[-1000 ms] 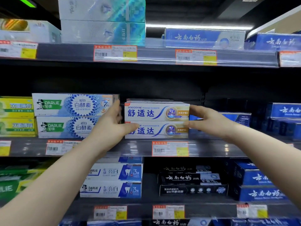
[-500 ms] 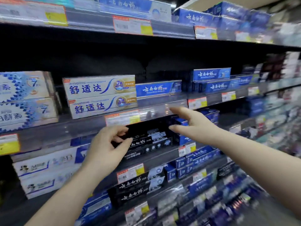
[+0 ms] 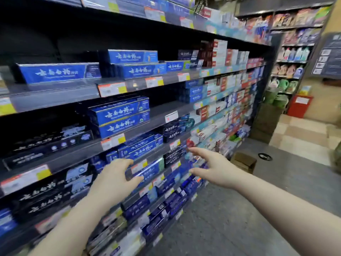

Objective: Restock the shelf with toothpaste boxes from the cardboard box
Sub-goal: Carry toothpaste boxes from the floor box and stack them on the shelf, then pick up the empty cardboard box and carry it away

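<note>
Head view, obliquely along shelf (image 3: pixel 55 93)

Bare left forearm (image 3: pixel 70 224), bare right forearm (image 3: pixel 280 206), bare left grip (image 3: pixel 112 180), bare right grip (image 3: pixel 215 168)

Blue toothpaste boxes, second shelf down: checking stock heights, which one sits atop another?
The middle box, resting on a second blue box; the left neighbour lies single.

Green jugs (image 3: pixel 282 85) stand near a red bin (image 3: pixel 299 106) down the aisle.
</note>
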Demonstrator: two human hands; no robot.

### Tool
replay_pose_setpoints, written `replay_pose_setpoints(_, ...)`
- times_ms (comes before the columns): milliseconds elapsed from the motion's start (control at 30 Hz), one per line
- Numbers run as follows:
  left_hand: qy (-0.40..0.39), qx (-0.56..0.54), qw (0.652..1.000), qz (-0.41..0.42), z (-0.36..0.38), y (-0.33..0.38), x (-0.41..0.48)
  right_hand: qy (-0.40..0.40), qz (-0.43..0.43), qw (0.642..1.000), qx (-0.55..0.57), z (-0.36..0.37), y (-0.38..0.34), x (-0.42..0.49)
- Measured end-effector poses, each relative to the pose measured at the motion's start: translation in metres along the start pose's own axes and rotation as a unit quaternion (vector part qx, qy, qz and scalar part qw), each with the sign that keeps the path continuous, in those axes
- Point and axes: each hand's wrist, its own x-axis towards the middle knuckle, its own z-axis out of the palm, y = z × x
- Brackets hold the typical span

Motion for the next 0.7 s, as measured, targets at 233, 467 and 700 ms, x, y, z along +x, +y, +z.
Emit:
replay_pose_setpoints(233, -0.134, 0.019, 0.991, 0.013, 0.126, 0.127, 0.000, -0.004, 0.114, 0.992, -0.045, -0.046, 0.154, -0.099)
replay_pose_setpoints(467, -0.218, 0.042, 0.974, 0.050, 0.212, 0.228, 0.034, -0.004, 0.225, 0.974, -0.042, -0.084, 0.273, -0.147)
replay_pose_setpoints(700, -0.294, 0.072, 0.949, 0.083, 0.310, 0.308, 0.108, -0.030, 0.281, 0.952, -0.115, -0.108, 0.389, -0.140)
